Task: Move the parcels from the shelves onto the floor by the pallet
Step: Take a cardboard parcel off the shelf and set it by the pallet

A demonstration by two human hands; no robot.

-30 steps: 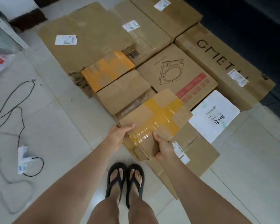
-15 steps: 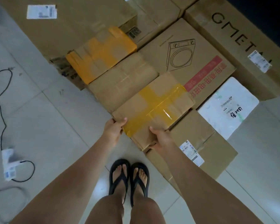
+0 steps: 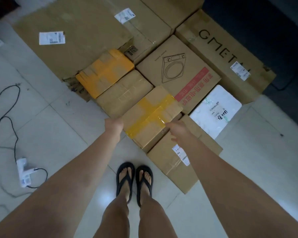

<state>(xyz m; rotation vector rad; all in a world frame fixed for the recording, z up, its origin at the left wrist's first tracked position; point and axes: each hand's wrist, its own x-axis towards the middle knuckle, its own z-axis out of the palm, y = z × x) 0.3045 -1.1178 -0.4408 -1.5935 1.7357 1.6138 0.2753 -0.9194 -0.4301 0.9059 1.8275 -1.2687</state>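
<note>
Parcel (image 3: 151, 115) with yellow tape, arms stretched down, left hand (image 3: 114, 123) at its left corner, fingers too hidden to tell, right hand (image 3: 179, 129) at near edge, fingers loose.

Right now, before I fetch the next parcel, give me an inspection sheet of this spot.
Surface: pale tiled floor, glossy.
Job's things: yellow-taped parcel among the boxes on the floor, beside a plain brown box and a labelled flat carton.
Clutter: white foam box, washing-machine carton, GMETAL carton.
Hands: left hand at the parcel's left corner, fingers hidden; right hand at its near right edge, fingers look loose.
Cables: black cable running to a white power strip on the floor, left.
Surroundings: dark area upper right; pallet and shelves: nothing seen.
</note>
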